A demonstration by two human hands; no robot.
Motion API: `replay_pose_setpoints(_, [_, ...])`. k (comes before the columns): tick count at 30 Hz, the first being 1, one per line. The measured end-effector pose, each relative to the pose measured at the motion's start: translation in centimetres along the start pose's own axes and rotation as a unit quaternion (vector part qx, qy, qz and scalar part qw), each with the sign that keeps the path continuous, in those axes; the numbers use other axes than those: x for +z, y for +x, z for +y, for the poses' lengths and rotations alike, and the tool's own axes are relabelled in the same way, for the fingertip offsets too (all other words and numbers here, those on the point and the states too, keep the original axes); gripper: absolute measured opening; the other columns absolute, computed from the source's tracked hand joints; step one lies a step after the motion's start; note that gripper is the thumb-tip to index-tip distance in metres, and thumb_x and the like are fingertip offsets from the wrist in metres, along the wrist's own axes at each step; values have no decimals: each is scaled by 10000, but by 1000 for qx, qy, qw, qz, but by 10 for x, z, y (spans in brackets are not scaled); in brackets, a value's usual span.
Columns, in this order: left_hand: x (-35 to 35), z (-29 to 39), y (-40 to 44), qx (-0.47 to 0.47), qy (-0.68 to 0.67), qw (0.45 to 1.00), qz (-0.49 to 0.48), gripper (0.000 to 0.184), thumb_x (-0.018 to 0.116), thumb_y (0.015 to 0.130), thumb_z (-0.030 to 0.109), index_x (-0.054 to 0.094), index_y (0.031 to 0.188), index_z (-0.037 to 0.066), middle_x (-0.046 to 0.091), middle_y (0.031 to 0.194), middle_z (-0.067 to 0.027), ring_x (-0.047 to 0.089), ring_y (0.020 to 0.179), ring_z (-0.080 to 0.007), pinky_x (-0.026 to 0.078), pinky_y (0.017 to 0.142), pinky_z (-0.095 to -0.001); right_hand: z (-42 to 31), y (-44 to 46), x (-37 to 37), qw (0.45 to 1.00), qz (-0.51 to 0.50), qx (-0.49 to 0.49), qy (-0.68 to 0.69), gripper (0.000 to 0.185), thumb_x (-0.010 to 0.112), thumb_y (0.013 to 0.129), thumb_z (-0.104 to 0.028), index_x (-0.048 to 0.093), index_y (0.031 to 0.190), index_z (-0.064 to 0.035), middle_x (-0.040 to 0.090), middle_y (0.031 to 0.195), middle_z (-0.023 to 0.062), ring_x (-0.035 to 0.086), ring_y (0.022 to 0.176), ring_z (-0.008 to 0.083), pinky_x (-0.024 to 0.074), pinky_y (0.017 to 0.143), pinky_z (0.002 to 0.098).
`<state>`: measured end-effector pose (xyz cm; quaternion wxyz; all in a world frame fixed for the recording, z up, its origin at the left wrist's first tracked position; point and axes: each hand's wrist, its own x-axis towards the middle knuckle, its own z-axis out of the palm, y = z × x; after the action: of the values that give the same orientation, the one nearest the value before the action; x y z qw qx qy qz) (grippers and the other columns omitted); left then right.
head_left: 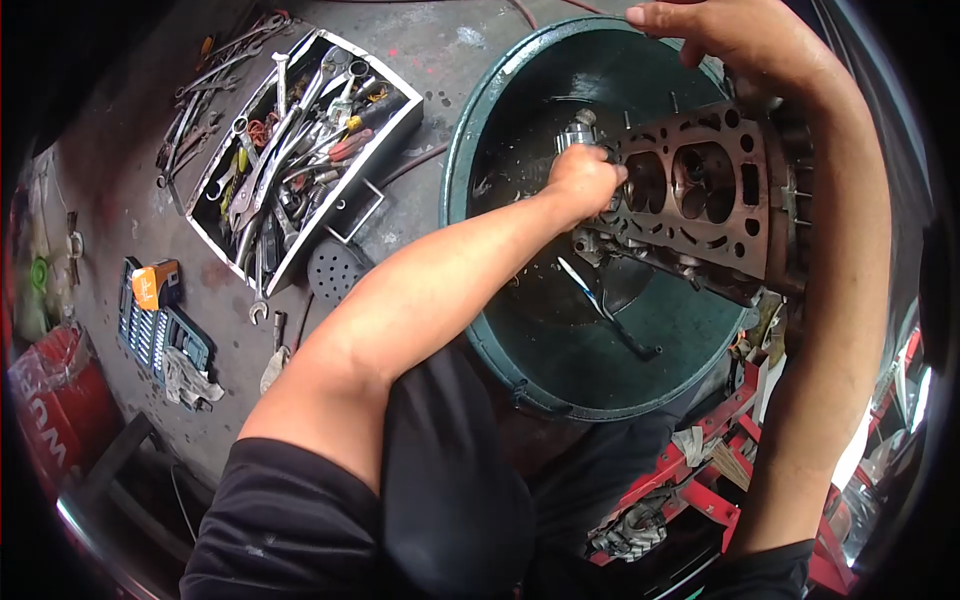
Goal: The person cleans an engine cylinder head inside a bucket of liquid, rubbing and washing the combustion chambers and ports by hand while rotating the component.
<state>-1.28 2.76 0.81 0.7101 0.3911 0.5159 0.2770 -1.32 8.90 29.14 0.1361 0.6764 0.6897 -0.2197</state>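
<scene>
My left hand (pixel 585 183) is closed around a shiny metal tool (pixel 577 135) with a cylindrical body; its exact kind is partly hidden by the fingers. It is over the left end of a brown engine cylinder head (pixel 722 175), which lies at the right side of a green round tub (pixel 480 290) with its flat, holed face towards me. My right hand (pixel 745 38) is above the tub's far right rim, near the head's far side, fingers stretched and apart. A brush-like tool with a white tip (pixel 585 280) and a bent dark end lies in the tub.
At the left stands an open white-edged metal toolbox (pixel 400 110) heaped with wrenches and screwdrivers. More wrenches (pixel 195 115) lie beyond it. A socket set (pixel 150 330) carries an orange box (pixel 156 285). A red metal frame (pixel 700 490) stands at lower right, a red container (pixel 60 400) at far left.
</scene>
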Motion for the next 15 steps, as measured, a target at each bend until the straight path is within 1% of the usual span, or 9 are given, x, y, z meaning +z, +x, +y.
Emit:
replay_pose_setpoints(1, [-2, -3, 0, 3, -2, 1000, 1, 271, 638, 907, 176, 583, 745, -34, 588, 598, -173, 548, 443, -203, 430, 430, -355, -3, 0, 5, 999, 15, 31, -9, 538, 660, 922, -287, 528, 1351, 10, 692, 987, 139, 641, 829, 181, 517, 642, 301])
replay_pose_setpoints(2, [-5, -3, -6, 87, 139, 986, 41, 213, 621, 894, 171, 556, 950, -24, 610, 621, -175, 587, 489, -237, 460, 470, -381, -5, 0, 10, 997, 29, 63, -17, 542, 664, 921, -286, 526, 1351, 13, 695, 966, 135, 641, 807, 174, 512, 602, 292])
replay_pose_setpoints(4, [-9, -4, -22, 237, 402, 876, 122, 524, 587, 869, 159, 503, 1360, -4, 656, 667, -179, 666, 583, -304, 519, 551, -433, 4, -5, 12, 998, 52, -25, -30, 529, 662, 925, -281, 530, 1349, 6, 691, 980, 134, 636, 803, 166, 504, 594, 289])
replay_pose_setpoints(5, [-14, -3, -33, 238, 399, 877, 123, 524, 587, 869, 159, 503, 1360, -4, 656, 667, -179, 666, 583, -304, 519, 551, -433, 7, -3, 12, 997, 60, -44, -31, 523, 661, 926, -279, 533, 1347, 2, 690, 988, 133, 633, 802, 163, 500, 587, 288])
replay_pose_setpoints(7, [-26, -1, -52, 309, 569, 762, -14, 774, 552, 832, 100, 236, 1536, 38, 668, 668, -150, 666, 583, -299, 523, 560, -430, 10, 0, 2, 999, 16, -48, 8, 515, 660, 926, -281, 538, 1343, -3, 685, 1015, 131, 631, 801, 162, 503, 598, 292])
replay_pose_setpoints(10, [-24, -3, -52, 298, 580, 756, -59, 828, 558, 795, 75, 202, 1540, 12, 668, 659, -144, 664, 578, -297, 520, 547, -423, 11, -5, -2, 998, -47, -38, 36, 501, 644, 933, -284, 543, 1343, -13, 674, 1060, 141, 632, 826, 181, 535, 678, 325])
replay_pose_setpoints(11, [-22, -3, -51, 298, 584, 753, -60, 829, 558, 802, 77, 190, 1542, 10, 661, 640, -138, 666, 576, -294, 518, 539, -419, 12, -8, 6, 998, 6, -59, -3, 488, 633, 938, -278, 546, 1342, -17, 670, 1067, 145, 632, 842, 188, 540, 703, 337])
replay_pose_setpoints(14, [-16, 0, -51, 260, 620, 736, -86, 757, 520, 859, 97, 202, 1539, 10, 690, 714, -115, 693, 639, -275, 539, 569, -404, 7, -6, 4, 1000, -12, -7, 14, 461, 607, 948, -257, 552, 1339, -19, 663, 1087, 164, 632, 898, 205, 546, 745, 350])
replay_pose_setpoints(15, [-17, 0, -51, 259, 620, 736, -85, 757, 520, 859, 97, 202, 1539, 10, 690, 714, -115, 693, 639, -275, 539, 569, -404, 9, -11, 12, 999, 22, -40, -19, 463, 613, 946, -262, 555, 1336, -20, 666, 1080, 160, 634, 897, 202, 543, 748, 346])
